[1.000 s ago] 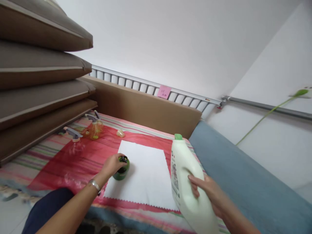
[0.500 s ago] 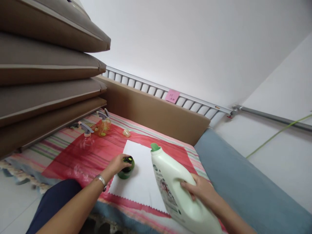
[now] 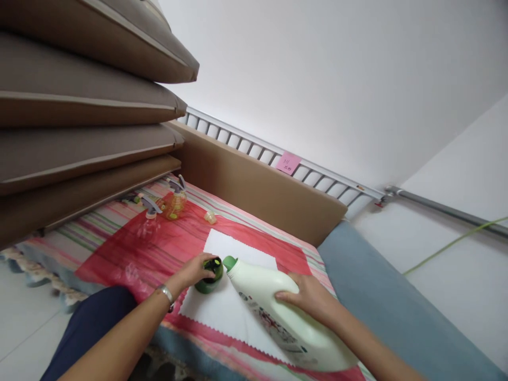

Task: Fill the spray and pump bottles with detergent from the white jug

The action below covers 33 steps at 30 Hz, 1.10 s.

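Observation:
My left hand [image 3: 197, 268] is closed round the neck of a small dark green bottle [image 3: 209, 286], which tilts to the right on a white cloth [image 3: 238, 312] with zigzag edges. By its handle, my right hand [image 3: 305, 293] grips a large pale green detergent bottle [image 3: 273, 317]. That bottle leans far over to the left, its green spout [image 3: 229, 262] close beside the small bottle's mouth. Whether the two touch, I cannot tell. No liquid shows at the spout.
A clear spray bottle [image 3: 151, 225] and a yellowish spray bottle [image 3: 175, 203] stand at the left on red translucent sheeting [image 3: 123, 243]. A small pale cap [image 3: 210, 217] lies behind the cloth. Stacked cushions [image 3: 91, 111] rise at left; a brown board [image 3: 257, 182] lines the back.
The detergent bottle has tipped further left and its spout has come down to the small bottle. My left hand has stayed on the small bottle. The view has shifted slightly.

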### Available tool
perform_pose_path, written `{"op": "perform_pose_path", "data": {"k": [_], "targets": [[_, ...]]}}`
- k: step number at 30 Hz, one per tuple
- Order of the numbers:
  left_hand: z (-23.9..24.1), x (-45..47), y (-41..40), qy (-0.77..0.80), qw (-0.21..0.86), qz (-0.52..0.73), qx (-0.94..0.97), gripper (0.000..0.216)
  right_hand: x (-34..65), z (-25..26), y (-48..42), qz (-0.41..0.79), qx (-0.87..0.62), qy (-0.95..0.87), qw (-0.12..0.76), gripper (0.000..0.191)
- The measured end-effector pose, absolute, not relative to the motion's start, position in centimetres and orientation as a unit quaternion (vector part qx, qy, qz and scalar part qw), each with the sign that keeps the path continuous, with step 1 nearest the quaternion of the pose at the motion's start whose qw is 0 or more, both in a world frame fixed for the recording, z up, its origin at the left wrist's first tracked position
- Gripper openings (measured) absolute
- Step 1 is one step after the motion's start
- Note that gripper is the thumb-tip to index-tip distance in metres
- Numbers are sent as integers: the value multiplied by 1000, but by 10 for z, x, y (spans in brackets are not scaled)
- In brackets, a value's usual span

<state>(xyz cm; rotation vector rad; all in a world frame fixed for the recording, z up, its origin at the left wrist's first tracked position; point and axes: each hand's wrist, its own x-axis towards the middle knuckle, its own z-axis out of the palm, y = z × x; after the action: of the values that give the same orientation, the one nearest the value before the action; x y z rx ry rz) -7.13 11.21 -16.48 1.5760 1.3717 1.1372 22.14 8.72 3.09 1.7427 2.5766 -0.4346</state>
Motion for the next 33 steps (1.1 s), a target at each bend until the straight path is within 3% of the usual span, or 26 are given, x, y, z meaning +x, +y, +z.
{"op": "perform_pose_path", "data": {"k": [10, 33], "targets": [[-167, -70, 112, 530, 355, 442, 630, 56, 208, 34, 95, -71, 556, 827, 45, 33], [-155, -65, 111, 561, 332, 401, 644, 56, 209, 37, 105, -59, 548, 832, 60, 37]]}}
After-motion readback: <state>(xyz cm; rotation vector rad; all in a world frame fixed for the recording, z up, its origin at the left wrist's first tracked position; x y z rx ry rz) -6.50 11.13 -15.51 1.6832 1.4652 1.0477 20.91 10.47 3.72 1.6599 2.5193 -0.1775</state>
